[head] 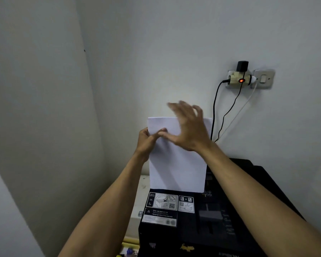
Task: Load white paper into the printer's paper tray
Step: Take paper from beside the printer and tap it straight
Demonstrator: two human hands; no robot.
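Left hand (146,140) pinching white paper (176,164) at its left edge, likely steadying the stack upright. Right hand (187,127) spread open, blurred, before the upper sheet, perhaps squaring it. Lower edge entering the rear slot of the black printer (202,219).

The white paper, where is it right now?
In the head view the white paper stands upright at centre, its lower edge at the rear of the black printer, left hand gripping its left edge.
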